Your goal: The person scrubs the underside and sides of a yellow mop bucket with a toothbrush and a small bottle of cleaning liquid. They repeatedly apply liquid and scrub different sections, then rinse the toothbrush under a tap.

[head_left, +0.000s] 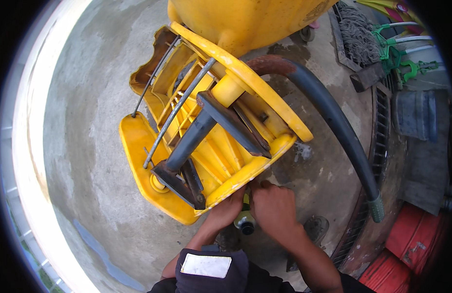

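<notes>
A yellow mop wringer (226,161) stands tilted in front of me, its ribbed inside, dark metal brackets and grey rods showing. From it a long black lever handle (340,119) with a green grip curves out to the right. My left hand (228,209) is at the wringer's near lower edge, its fingers mostly hidden behind that edge. Close beside it, my right hand (274,205) is closed, fingers curled at the same edge; what they grip is hidden. Between and below my hands shows a yellow-green object (245,217) with a round black end, mostly covered.
Beyond the wringer stands a large yellow bucket (250,22). Grey mop heads (360,39) and green mop clamps (409,71) lie at the far right. A drain grate (380,132) runs along the right, beside a blue-grey container (415,115) and red containers (413,237). The concrete floor has damp patches.
</notes>
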Demonstrator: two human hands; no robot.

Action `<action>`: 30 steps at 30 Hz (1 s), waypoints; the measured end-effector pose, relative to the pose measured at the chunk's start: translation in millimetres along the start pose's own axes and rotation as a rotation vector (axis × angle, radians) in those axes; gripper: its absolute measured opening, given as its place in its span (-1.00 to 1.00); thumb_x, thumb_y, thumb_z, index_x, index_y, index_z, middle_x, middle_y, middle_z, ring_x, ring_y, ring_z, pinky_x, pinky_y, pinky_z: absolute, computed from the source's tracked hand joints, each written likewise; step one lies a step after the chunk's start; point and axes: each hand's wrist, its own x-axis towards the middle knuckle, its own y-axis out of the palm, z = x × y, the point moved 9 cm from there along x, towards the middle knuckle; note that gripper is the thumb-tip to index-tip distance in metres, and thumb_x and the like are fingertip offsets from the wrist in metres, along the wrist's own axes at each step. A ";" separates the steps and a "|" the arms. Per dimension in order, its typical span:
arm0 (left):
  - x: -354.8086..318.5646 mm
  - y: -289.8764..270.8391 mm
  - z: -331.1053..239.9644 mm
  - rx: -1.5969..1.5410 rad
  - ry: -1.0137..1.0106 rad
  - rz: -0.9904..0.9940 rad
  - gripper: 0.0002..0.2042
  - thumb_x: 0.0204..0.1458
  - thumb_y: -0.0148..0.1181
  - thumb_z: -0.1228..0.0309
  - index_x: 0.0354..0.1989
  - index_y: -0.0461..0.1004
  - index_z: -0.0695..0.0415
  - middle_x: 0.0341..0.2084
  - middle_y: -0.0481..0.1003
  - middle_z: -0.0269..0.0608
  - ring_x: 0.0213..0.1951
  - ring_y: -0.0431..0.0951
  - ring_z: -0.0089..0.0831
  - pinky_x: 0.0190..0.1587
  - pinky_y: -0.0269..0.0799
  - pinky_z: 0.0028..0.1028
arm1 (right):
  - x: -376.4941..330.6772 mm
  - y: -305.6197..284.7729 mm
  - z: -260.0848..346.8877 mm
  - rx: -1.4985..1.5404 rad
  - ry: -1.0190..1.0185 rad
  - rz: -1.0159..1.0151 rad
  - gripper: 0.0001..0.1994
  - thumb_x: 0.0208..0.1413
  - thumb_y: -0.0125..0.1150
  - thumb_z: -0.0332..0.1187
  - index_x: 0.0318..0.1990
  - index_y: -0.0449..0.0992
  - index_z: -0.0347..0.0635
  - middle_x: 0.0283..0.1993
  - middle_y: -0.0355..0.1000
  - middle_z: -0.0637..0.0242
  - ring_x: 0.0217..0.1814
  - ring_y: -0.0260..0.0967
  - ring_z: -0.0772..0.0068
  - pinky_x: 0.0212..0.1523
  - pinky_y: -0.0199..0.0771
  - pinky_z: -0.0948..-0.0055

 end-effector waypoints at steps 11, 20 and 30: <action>3.0 3.8 -4.8 -0.035 -0.046 0.054 -0.33 0.67 -0.24 -0.04 0.62 0.30 0.30 0.54 0.40 0.08 0.59 0.32 -0.14 0.64 0.06 -0.26 | -7.4 -4.2 16.5 -0.252 -0.096 -0.103 -0.77 0.02 0.39 -0.38 -0.14 0.69 -0.17 -0.31 0.62 0.18 -0.38 0.69 0.13 -0.31 0.66 0.15; 5.1 -1.0 1.4 -0.010 -0.031 -0.015 -0.43 0.64 -0.17 0.05 0.53 0.40 0.26 0.45 0.48 0.09 0.49 0.43 -0.06 0.54 0.22 -0.19 | 6.3 -14.9 19.9 -0.213 -0.110 -0.009 -0.80 0.02 0.39 -0.37 -0.19 0.68 -0.17 -0.31 0.61 0.20 -0.37 0.70 0.20 -0.30 0.65 0.19; -2.0 -1.1 -1.1 -0.080 -0.070 -0.097 -0.54 0.62 -0.04 0.17 0.49 0.45 0.21 0.44 0.49 0.17 0.49 0.43 0.04 0.55 0.24 -0.11 | 4.0 0.5 -9.1 0.092 0.017 0.016 -0.70 0.04 0.44 -0.35 -0.05 0.72 -0.22 -0.26 0.66 0.14 -0.39 0.69 0.07 -0.31 0.69 0.08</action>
